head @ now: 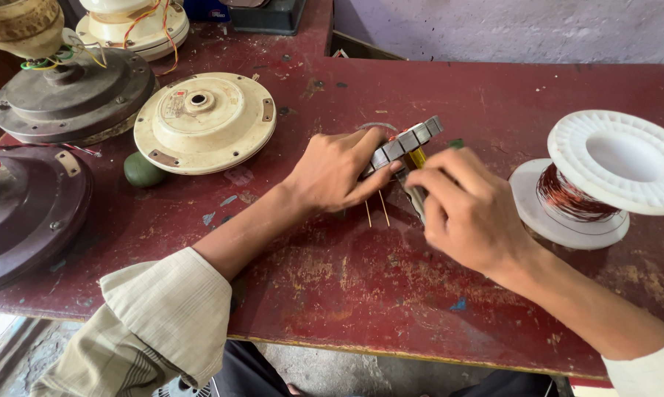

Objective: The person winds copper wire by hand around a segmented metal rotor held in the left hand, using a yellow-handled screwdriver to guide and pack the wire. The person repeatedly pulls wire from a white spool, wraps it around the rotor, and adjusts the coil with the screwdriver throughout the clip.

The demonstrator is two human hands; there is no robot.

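On the red bench (361, 294), both hands grip a slotted metal stator (407, 140): left hand (332, 170), right hand (460, 209); wire spool (604, 176) nearby.

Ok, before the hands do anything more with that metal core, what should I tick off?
1. Left hand steadies the stator core: ok, fingers lie on its slotted rim.
2. Right hand has a firm hold: cannot tell, its fingers hide the contact.
3. Core stays supported on the red table: ok.
4. Thin sticks under the core lie free: ok, two show beside the left fingers.
5. Copper wire spool within reach: ok, beside the right hand.
6. Cream fan cover clear of the work: ok, apart on the left.
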